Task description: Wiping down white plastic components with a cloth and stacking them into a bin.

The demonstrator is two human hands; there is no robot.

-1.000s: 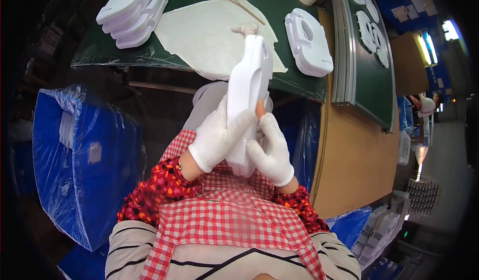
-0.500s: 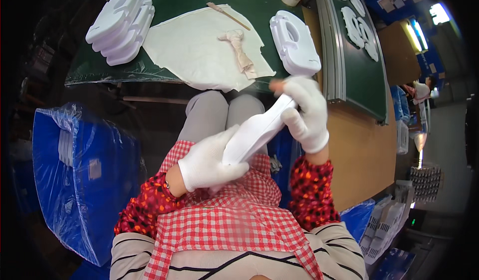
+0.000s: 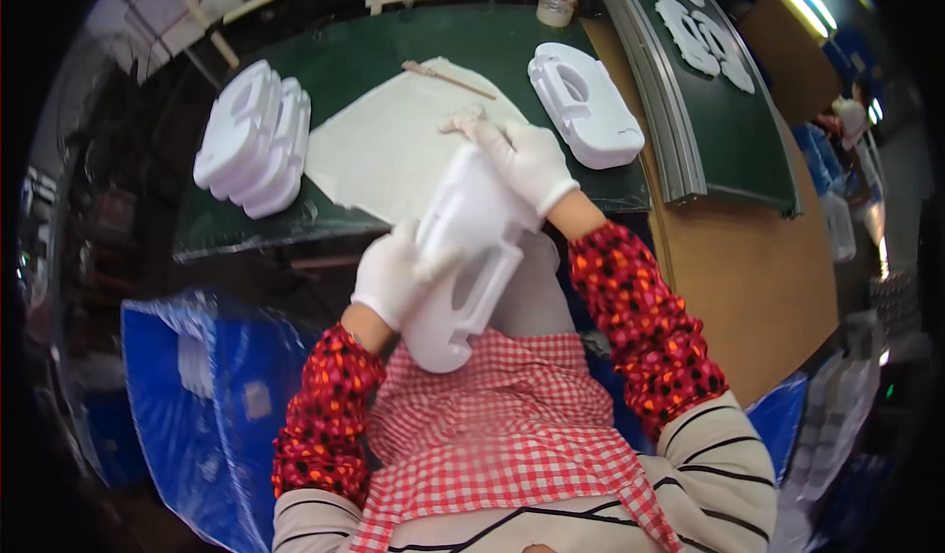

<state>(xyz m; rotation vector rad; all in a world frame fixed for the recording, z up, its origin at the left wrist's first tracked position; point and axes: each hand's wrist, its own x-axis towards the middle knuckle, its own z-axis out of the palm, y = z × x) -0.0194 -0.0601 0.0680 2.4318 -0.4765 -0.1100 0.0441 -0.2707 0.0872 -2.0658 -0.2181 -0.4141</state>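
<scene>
A white molded plastic panel (image 3: 458, 223) with a long handle-like opening hangs tilted over my lap. My left hand (image 3: 392, 275), in a white glove, grips its left edge. My right hand (image 3: 527, 164), also gloved, is beyond the panel's upper end with its fingers curled round a bundled beige cloth (image 3: 463, 120); most of that bundle is hidden under the hand. Beneath it an off-white sheet (image 3: 369, 139) lies on the green table (image 3: 345, 56). A thin brown-handled tool (image 3: 448, 78) rests across the sheet's far edge.
Similar white panels are stacked at the table's left (image 3: 251, 139), with more at its right (image 3: 586, 105). A jar (image 3: 556, 6) stands at the back. To the right runs a metal-edged green conveyor (image 3: 719, 110) carrying flat white parts. A blue plastic-lined bin (image 3: 217, 405) stands left of me.
My right hand has let go of the panel and moved left and away to the cloth bundle. The panel has turned, showing its opening, and stays in my left hand. The view has shifted.
</scene>
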